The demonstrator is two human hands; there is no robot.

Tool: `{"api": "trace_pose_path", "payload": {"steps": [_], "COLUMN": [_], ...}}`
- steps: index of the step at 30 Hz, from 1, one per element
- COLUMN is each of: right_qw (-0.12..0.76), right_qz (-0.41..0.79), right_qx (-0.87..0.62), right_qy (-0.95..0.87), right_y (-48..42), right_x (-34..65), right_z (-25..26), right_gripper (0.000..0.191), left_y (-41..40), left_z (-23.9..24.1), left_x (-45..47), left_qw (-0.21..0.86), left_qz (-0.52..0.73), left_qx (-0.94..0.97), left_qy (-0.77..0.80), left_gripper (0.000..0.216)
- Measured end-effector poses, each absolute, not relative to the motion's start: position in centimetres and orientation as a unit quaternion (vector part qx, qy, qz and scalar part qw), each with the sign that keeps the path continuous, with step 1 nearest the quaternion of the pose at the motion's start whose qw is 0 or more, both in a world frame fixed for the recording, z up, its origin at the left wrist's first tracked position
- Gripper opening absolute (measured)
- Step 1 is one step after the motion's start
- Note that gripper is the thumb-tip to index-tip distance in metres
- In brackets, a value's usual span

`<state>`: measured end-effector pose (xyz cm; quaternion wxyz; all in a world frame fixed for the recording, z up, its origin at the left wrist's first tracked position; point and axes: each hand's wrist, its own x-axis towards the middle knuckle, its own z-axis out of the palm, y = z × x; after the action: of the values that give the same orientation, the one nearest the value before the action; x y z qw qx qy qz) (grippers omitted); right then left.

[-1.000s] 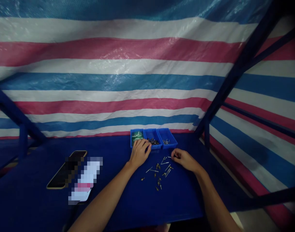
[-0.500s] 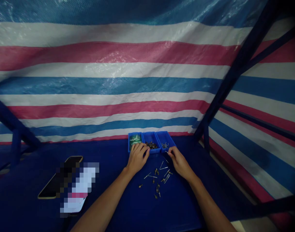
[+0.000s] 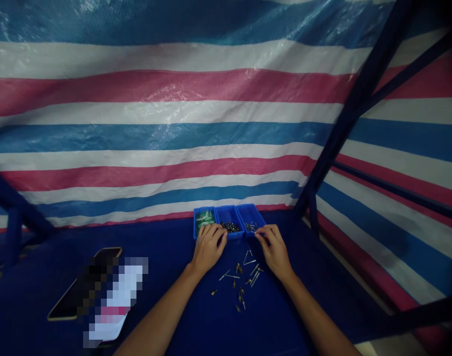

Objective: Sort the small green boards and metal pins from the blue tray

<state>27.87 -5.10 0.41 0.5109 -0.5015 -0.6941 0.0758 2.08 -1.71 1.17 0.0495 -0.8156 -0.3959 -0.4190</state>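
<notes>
Three blue bins stand side by side at the far middle of the table. My left hand (image 3: 210, 247) rests over the front of the left bin (image 3: 194, 222) and the corner of the middle bin (image 3: 226, 212), fingers bent and thumb apart. I see nothing held in it, though its fingertips are partly hidden. At the front of the right bin (image 3: 252, 212), my right hand (image 3: 275, 249) pinches a small thin silver pin (image 3: 254, 232) between thumb and forefinger. Dark metal pieces (image 3: 230, 227) fill part of the middle bin, and silver pins (image 3: 250, 226) lie in the right one.
Loose silver pins (image 3: 254, 279) and brass-coloured pieces (image 3: 238, 268) are scattered on the blue table (image 3: 196, 326) between my forearms. Green-and-white packaging (image 3: 204, 217) is in the left bin. A phone (image 3: 81, 287) and a blurred-out pale object (image 3: 116, 306) lie at left. Blue frame bars and striped sheeting (image 3: 166, 178) surround the table.
My right hand has moved slightly in to the right bin's front edge with the pin. My left hand stays at the bins. The view has shifted a little.
</notes>
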Motion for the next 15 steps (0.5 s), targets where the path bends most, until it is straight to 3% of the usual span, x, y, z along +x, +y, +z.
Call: {"api": "trace_pose_path", "payload": {"steps": [15], "right_qw": [0.478], "right_qz": [0.1], "right_qx": [-0.507], "right_qy": [-0.71], "right_y": [-5.28], "right_x": [27.3], "right_z": [0.4], "right_gripper": [0.023], "left_y": [-1.71], "left_z": [1.17], "left_x": [2.06], "left_qw": [0.045], "left_qz": [-0.422], "left_qx": [-0.816], "left_qy": [-0.393], "left_gripper": [0.019]}}
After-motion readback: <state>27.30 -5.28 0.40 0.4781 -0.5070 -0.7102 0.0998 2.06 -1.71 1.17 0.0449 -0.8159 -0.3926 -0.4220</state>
